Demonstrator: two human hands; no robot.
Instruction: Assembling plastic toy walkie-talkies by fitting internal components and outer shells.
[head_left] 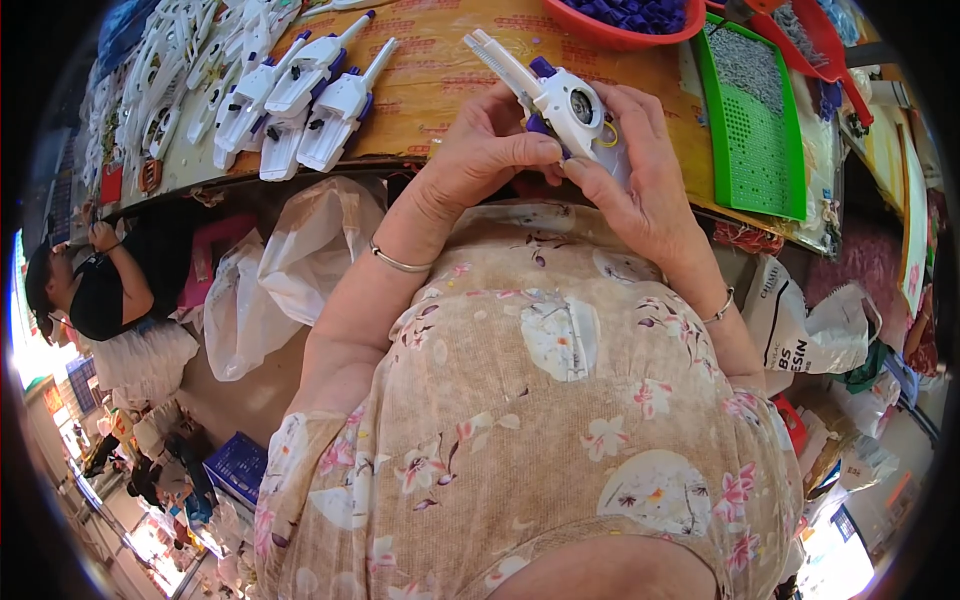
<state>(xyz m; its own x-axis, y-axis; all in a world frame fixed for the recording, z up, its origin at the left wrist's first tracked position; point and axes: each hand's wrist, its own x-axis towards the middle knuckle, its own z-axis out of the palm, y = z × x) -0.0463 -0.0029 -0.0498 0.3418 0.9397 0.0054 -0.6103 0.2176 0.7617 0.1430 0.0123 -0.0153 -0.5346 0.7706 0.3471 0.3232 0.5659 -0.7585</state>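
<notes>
A white plastic assembly (pixel 556 100) with purple pieces, a long ribbed bar and a round dark centre is held between my two hands, over the table's near edge. My left hand (pixel 478 148) grips its left side, the thumb laid along the lower end. Around its right side curl the fingers of my right hand (pixel 640 170), with the thumb pressed close to the left thumb. A small yellow ring (pixel 608 134) shows beside my right fingers. What the fingertips underneath do is hidden.
Several similar white-and-purple assemblies (pixel 337 118) lie to the left, beside a heap of white plastic parts (pixel 165 90). A red bowl (pixel 640 38) of purple pieces stands at the back. On the right is a green tray (pixel 757 165) with small grey parts. Another person (pixel 105 275) sits at far left.
</notes>
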